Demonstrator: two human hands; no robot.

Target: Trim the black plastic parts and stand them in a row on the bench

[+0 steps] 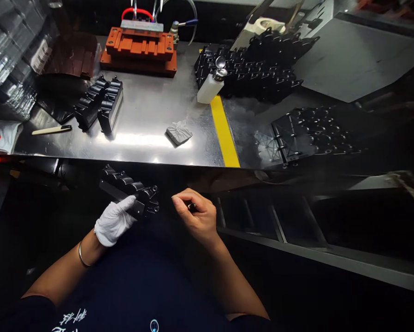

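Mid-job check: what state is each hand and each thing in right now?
Left hand: gloved, gripping the black part.
Black part: held up, tilted.
Right hand: bare, curled around a small dark object, mostly hidden.
White bottle: standing, metal lid flipped open.
Grey cloth: folded, lying on the bench.
Pen-like tool: lying flat.
Orange fixture: block over base; cannot tell if clamped.

Two hands [196, 214] are counted; one glove [109, 231] and one bangle [80, 256] are worn. One held part [122, 188] is seen, two bench parts [110, 105] at left; the heaped parts [251, 69] can't be counted. One each is logged: bottle [209, 91], grey pad [179, 134], pen [50, 131], red jig [139, 50], yellow strip [225, 134].
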